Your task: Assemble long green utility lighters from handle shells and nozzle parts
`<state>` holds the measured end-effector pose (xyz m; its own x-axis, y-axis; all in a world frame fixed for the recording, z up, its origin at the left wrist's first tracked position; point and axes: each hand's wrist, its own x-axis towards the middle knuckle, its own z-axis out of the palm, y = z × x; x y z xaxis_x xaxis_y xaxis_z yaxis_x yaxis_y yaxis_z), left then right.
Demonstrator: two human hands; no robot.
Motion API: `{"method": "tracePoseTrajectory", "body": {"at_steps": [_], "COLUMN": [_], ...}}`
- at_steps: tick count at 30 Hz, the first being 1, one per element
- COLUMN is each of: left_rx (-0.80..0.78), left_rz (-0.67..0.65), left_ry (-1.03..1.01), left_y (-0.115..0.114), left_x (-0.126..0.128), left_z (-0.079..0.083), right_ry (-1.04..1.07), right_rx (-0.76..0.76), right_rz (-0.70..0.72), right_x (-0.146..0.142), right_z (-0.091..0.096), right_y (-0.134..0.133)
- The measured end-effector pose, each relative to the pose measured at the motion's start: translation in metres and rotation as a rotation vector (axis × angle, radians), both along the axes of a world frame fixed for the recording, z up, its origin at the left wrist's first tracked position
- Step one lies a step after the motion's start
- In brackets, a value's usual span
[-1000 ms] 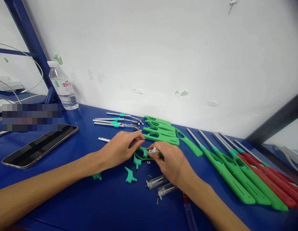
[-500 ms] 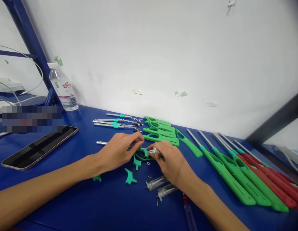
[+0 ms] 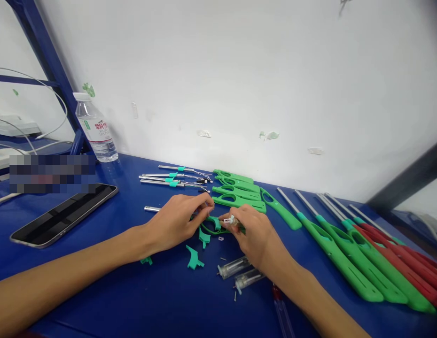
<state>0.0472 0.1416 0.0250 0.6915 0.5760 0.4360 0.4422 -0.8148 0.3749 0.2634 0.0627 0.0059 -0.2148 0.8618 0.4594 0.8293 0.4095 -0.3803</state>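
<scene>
My left hand (image 3: 179, 217) is closed in a pinch; what its fingertips hold is too small to make out. My right hand (image 3: 253, 234) is closed around a clear lighter fuel tank, whose pale valve end (image 3: 230, 219) pokes out between thumb and fingers. Between and below both hands lies a green lighter handle shell (image 3: 210, 232), largely covered, with a teal trigger (image 3: 215, 222) at it. A metal lighter tube (image 3: 152, 208) sticks out from behind my left hand. Nearer me lie loose teal triggers (image 3: 194, 257) and a tiny pale clip (image 3: 221, 239).
Two clear fuel tanks (image 3: 234, 267), small screws (image 3: 235, 296) and a screwdriver (image 3: 282, 312) lie by my right forearm. Green handle shells (image 3: 239, 203) and wired metal tubes (image 3: 162, 183) sit behind. Assembled lighters (image 3: 340, 260) line the right; a phone (image 3: 65, 216) and bottle (image 3: 98, 134) stand left.
The view has shifted slightly, so everything sits a little further right. Both hands keep nearly the same pose, and the right still holds the fuel tank.
</scene>
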Motion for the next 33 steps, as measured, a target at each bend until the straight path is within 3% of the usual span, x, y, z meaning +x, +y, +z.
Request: {"method": "tracePoseTrajectory", "body": {"at_steps": [9, 33], "left_rx": [-0.001, -0.012], "left_rz": [0.005, 0.014], "left_ry": [-0.004, -0.004], "left_y": [0.0008, 0.004], "left_x": [0.0001, -0.0018], "left_z": [0.0006, -0.0025], "right_ry": [-0.042, -0.019], "right_rx": [0.04, 0.027], "right_rz": [-0.086, -0.093], "right_x": [-0.0037, -0.0033], "right_z": [0.002, 0.0015], "right_y": [-0.0018, -0.0008]}}
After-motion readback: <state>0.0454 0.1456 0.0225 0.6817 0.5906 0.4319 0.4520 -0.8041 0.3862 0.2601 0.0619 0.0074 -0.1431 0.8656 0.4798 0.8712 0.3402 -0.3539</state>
